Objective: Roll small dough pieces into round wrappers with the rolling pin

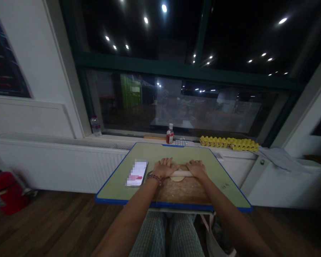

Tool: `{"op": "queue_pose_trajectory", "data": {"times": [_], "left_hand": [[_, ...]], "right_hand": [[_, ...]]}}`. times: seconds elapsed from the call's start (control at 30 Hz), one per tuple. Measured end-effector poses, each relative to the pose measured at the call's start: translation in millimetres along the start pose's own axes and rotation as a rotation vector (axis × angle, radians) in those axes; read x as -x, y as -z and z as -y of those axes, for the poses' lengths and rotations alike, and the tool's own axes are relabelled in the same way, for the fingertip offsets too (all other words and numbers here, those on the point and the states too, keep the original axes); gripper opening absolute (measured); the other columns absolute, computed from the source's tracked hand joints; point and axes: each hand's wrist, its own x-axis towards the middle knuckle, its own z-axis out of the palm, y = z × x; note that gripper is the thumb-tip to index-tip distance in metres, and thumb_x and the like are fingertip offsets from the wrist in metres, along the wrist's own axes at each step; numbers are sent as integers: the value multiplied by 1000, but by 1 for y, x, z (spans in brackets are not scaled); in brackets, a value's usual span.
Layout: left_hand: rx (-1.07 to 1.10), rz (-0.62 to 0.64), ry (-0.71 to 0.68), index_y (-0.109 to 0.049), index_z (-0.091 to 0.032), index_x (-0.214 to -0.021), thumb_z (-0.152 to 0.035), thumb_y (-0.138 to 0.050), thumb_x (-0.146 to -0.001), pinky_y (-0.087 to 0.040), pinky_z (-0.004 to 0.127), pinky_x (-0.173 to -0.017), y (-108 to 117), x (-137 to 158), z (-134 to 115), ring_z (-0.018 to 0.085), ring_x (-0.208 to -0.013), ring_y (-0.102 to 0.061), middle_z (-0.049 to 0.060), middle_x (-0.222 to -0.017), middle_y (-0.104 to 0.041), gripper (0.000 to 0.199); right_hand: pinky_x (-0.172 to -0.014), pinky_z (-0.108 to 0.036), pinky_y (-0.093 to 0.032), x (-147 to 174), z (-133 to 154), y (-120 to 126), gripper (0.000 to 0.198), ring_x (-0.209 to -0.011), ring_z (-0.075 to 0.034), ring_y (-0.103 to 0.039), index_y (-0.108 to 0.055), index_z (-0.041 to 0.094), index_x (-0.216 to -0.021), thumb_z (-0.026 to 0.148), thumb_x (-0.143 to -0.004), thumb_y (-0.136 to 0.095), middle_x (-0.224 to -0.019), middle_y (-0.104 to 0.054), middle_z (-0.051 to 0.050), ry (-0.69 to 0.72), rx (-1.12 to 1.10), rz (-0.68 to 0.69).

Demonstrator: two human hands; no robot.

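A pale rolling pin [182, 174] lies crosswise over a small round piece of dough [177, 179] on a brown wooden board [180, 192]. My left hand [164, 168], with a beaded bracelet at the wrist, rests on the pin's left end, its fingers stretched forward and apart. On the right end lies my right hand [197, 168], also with fingers extended past the pin. Both palms press from above rather than wrapping round it. The dough is partly hidden beneath the pin. Left of the board, a phone [138, 174] with a lit screen lies on the table.
The green table [117, 191] has a blue rim and stands against a radiator and windowsill. On the sill are a small red bottle [169, 135], a clear bottle [95, 126], yellow egg cartons [227, 143] and papers [279, 159]. A bag [216, 239] hangs below the table.
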Motion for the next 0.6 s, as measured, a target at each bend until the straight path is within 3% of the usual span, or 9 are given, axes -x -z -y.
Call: {"op": "queue_pose_trajectory", "data": {"times": [0.1, 0.33, 0.47, 0.6], "left_hand": [[-7, -21, -25, -23, -25, -151, -76, -21, -84, -15, 48, -114, -2, 3, 1, 28, -145, -17, 9, -158, -22, 84], [-33, -92, -104, -24, -27, -151, -76, -16, -85, -15, 49, -114, -2, 18, -2, 27, -145, -16, 7, -158, -23, 82], [-48, -128, -157, -25, -25, -150, -74, -16, -87, -15, 48, -114, 0, 27, -4, 27, -145, -18, 8, -157, -25, 81], [-58, -150, -183, -26, -24, -150, -73, -14, -89, -17, 50, -114, -1, 33, -3, 28, -144, -20, 8, -156, -27, 79]], "right_hand": [[-98, -43, -31, 4, -3, -4, 35, -121, -26, -46, -61, 31, -122, 29, -96, -37, -132, -55, -7, 99, 85, -15], [-103, -40, -27, 18, -5, -9, 36, -119, -25, -47, -61, 27, -122, 26, -96, -37, -135, -54, -7, 156, 65, -78], [-106, -42, -24, 23, -7, -15, 36, -129, -28, -40, -63, 25, -120, 27, -95, -37, -143, -47, -7, 194, 112, -174], [-105, -43, -27, 29, -10, -22, 37, -126, -29, -44, -66, 20, -114, 24, -95, -35, -142, -49, -9, 254, 175, -265]]}}
